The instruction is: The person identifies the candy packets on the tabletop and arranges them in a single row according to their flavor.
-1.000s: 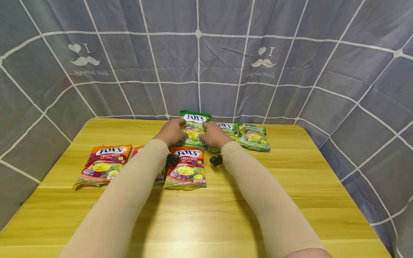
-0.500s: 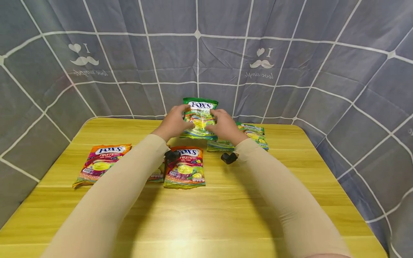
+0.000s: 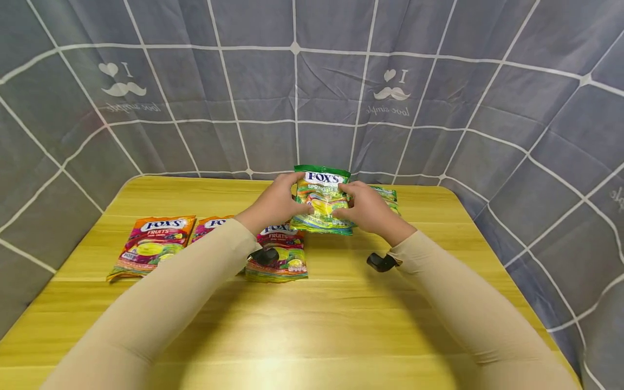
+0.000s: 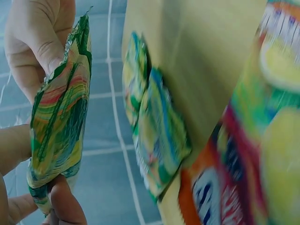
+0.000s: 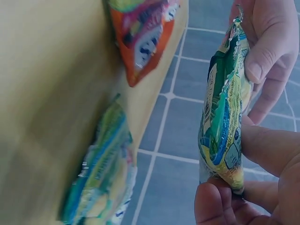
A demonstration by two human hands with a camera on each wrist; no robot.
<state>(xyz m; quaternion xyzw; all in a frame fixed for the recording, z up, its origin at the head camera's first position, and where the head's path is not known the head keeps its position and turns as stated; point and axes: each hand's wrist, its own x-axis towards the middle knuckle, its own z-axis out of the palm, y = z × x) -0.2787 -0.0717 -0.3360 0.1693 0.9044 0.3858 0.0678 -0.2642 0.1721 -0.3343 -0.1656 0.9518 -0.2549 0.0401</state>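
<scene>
A green candy bag (image 3: 322,203) marked FOX'S Spring Tea is held up off the table between both hands. My left hand (image 3: 277,203) pinches its left edge, thumb on the printed front. On the opposite edge my right hand (image 3: 371,208) pinches it the same way. Seen from the side in the left wrist view, the candy bag (image 4: 61,117) is puffed in the middle and crimped at its ends. Fingertips (image 5: 211,201) wrap behind it in the right wrist view. Another green candy bag (image 3: 388,196) lies partly hidden behind my right hand.
On the wooden table (image 3: 292,336), orange-red FOX'S Fruits bags stand in a row: one at left (image 3: 152,246), one in the middle (image 3: 205,227) mostly behind my left sleeve, one at right (image 3: 283,257). Two green bags (image 4: 159,136) lie close together. A grey grid-patterned curtain (image 3: 234,97) surrounds the table.
Both hands have lifted the green candy bag from the left end of the green row. It has moved right and, since half a second ago, lower, now in front of the other green bags.
</scene>
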